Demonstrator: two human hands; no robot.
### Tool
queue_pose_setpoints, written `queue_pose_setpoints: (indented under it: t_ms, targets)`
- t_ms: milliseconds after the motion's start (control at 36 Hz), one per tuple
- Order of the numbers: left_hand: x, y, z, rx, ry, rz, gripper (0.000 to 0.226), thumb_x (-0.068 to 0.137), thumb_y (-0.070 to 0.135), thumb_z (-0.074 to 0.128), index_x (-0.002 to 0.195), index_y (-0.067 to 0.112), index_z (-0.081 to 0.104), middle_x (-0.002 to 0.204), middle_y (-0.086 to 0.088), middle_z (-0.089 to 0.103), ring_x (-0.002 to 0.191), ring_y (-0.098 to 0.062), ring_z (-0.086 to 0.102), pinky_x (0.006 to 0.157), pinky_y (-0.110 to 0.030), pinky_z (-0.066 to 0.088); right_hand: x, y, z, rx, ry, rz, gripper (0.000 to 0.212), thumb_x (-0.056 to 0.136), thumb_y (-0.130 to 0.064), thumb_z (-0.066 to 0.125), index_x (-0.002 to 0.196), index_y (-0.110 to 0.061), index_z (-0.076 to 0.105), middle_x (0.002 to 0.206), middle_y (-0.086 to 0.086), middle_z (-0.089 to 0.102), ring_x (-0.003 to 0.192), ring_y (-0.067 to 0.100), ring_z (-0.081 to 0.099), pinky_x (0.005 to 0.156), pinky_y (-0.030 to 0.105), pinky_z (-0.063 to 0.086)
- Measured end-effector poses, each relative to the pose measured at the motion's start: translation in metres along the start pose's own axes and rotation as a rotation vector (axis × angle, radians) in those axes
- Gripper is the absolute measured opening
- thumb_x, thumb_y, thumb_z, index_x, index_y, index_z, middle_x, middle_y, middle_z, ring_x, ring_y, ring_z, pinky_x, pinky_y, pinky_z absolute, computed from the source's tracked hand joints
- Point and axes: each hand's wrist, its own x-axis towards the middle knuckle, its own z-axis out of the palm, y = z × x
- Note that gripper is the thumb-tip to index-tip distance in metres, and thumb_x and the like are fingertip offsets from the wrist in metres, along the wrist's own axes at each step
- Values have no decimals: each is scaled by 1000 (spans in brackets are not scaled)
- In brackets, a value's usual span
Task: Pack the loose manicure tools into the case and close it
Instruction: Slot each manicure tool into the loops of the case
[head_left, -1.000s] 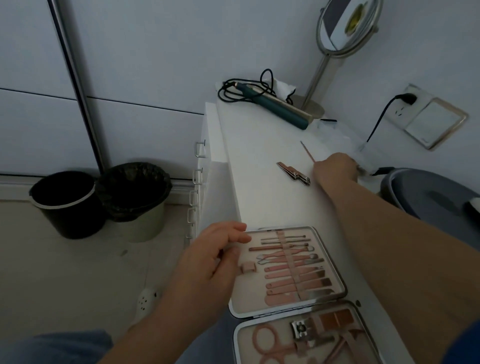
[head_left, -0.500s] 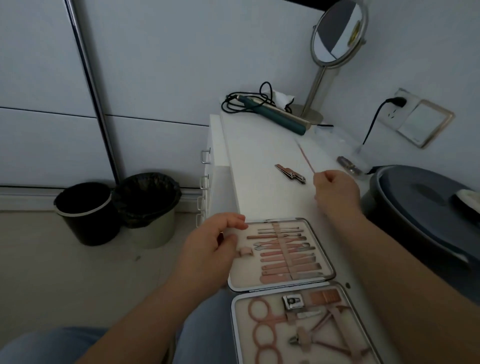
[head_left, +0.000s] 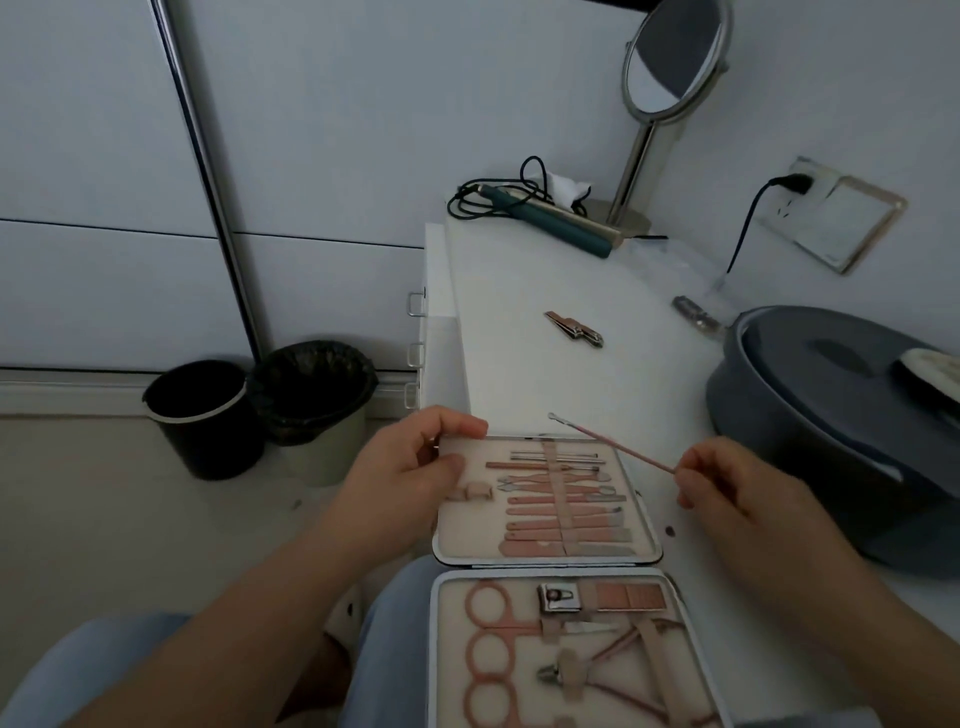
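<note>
1. Head view: the open case (head_left: 545, 558) is seen lying flat on the white tabletop (head_left: 519, 270). It is judged stiff-shelled and light; its far left corner is gripped by the left hand (head_left: 410, 478), thumb on the lining, which should steady it well.
2. A loose nail clipper (head_left: 574, 328) is left farther back on the tabletop, well apart from the case. It is judged small, rigid and smooth; a pinch across its flat sides is advised.
3. The thin pink pick (head_left: 613, 442) is pinched at its near end by the right hand (head_left: 727, 488) and held over the case's far right corner. It is judged very light, slender and easily dropped.
</note>
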Motion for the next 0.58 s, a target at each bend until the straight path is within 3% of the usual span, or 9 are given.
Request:
queue_pose_setpoints:
  t_ms: [56, 194, 361, 472, 583]
  targets:
    - [1, 0, 0, -28, -12, -12, 42, 81, -14, 46, 84, 23, 64, 95, -4, 67, 79, -11, 64, 69, -24, 54, -5, 7, -4, -44, 2, -2, 15, 89, -23, 53, 74, -26, 53, 66, -8, 59, 59, 2, 55, 50, 14, 34]
    - [3, -1, 1, -22, -10, -38, 45, 80, -13, 46, 79, 27, 67, 94, -7, 69, 83, -22, 64, 74, -38, 54, -8, 14, -10, -114, -17, -5, 15, 90, -23, 50, 75, -25, 50, 67, -5, 58, 60, 8, 54, 50, 17, 37]
    - [3, -2, 2, -8, -8, -44, 49, 80, -11, 47, 73, 32, 68, 94, 17, 68, 86, -10, 64, 73, -26, 53, -6, 8, -9, -215, -13, -71, 14, 92, -23, 46, 79, -22, 50, 72, -6, 54, 64, 7, 51, 53, 15, 37]
    - [3, -3, 3, -15, 5, -54, 50, 80, -11, 46, 73, 34, 68, 93, 14, 69, 85, -10, 64, 72, -26, 54, -3, 5, -9, -256, -25, -87, 14, 93, -23, 44, 82, -19, 52, 74, -4, 55, 67, 8, 51, 56, 16, 38]
    - [3, -4, 2, -19, 4, -51, 50, 80, -11, 47, 75, 33, 68, 94, 16, 69, 84, -8, 64, 71, -24, 54, 1, 5, -11, -298, -65, -90, 15, 93, -22, 43, 84, -17, 53, 76, -3, 55, 68, 10, 52, 60, 25, 42]
